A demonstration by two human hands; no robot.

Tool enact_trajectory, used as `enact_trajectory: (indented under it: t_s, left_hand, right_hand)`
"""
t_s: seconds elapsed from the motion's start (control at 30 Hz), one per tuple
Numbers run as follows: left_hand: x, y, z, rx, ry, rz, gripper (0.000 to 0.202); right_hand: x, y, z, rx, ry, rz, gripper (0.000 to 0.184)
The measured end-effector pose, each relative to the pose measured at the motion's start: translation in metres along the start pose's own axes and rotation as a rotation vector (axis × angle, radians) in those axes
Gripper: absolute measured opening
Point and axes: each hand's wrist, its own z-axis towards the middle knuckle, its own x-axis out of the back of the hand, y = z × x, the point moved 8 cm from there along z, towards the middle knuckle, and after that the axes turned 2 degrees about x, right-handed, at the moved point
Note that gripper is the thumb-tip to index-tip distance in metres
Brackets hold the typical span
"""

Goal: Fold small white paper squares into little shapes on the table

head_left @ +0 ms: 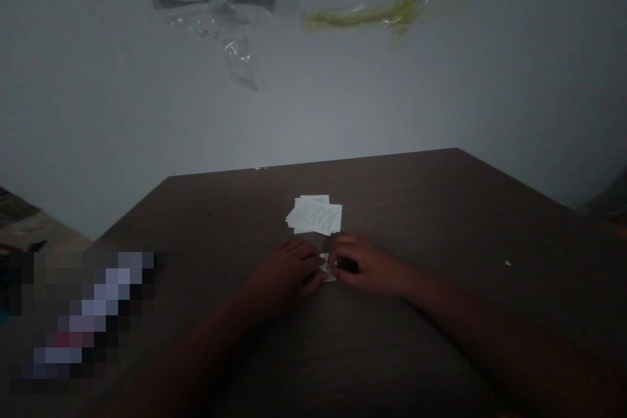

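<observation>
Lying on brown wood-grain desk (441, 222) | small white paper slip (329, 270), mostly covered | direction, long axis not discernible | left hand (290, 269) and right hand (369, 268) touching opposite sides, fingers bent; cannot tell if gripping

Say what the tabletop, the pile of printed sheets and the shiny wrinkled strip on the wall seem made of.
Tabletop: seemingly matt brown wood or laminate; fine grain streaks show.
Printed sheets: probably matt paper or thin card, white with dark text lines.
Wrinkled strip: likely clear, glossy plastic; it creases and glints.
</observation>
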Motion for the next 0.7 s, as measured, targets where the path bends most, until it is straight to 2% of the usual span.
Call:
enact_trajectory:
  t_s: [0.13,0.33,0.43,0.53,0.6,0.7]
  left_hand:
    - [-0.003,-0.006,0.001,-0.005,0.031,-0.029,0.022]
    - [-0.005,-0.015,0.004,0.037,0.047,-0.124,0.025]
    - [-0.008,-0.022,0.004,0.05,0.08,-0.189,0.036]
    - [-0.014,-0.031,0.003,0.103,0.112,-0.226,0.058]
    - [-0.017,-0.036,0.002,0.15,0.121,-0.228,0.069]
    - [-0.019,-0.037,0.001,0.18,0.13,-0.229,0.073]
  right_hand:
    - [-0.001,-0.005,0.0,0.012,-0.035,0.008,0.013]
    - [-0.002,-0.001,-0.001,-0.008,-0.024,0.011,0.029]
    - [-0.003,0.0,-0.002,-0.009,-0.008,0.033,0.039]
    - [-0.004,-0.004,-0.002,0.011,-0.015,0.05,0.047]
    - [-0.006,-0.008,-0.001,0.034,-0.028,0.037,0.042]
    - [-0.008,-0.011,0.0,0.063,-0.035,0.009,0.023]
